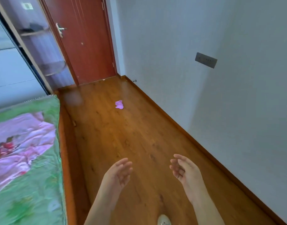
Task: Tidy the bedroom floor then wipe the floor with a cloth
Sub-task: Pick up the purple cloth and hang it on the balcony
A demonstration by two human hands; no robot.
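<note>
Both the left hand (119, 172) and right hand (182, 168) hang empty with fingers relaxed, well short of the purple cloth (119, 104) lying on the floor (139, 140) ahead, so a hasty, blurred reach could miss it.

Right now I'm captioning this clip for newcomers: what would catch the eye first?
Two bare, empty hands, the left hand and right hand, held out over the wooden floor. Farther off on the floor lies a crumpled purple scrap, before the red-brown door. A green floral bedspread fills the left.
</note>
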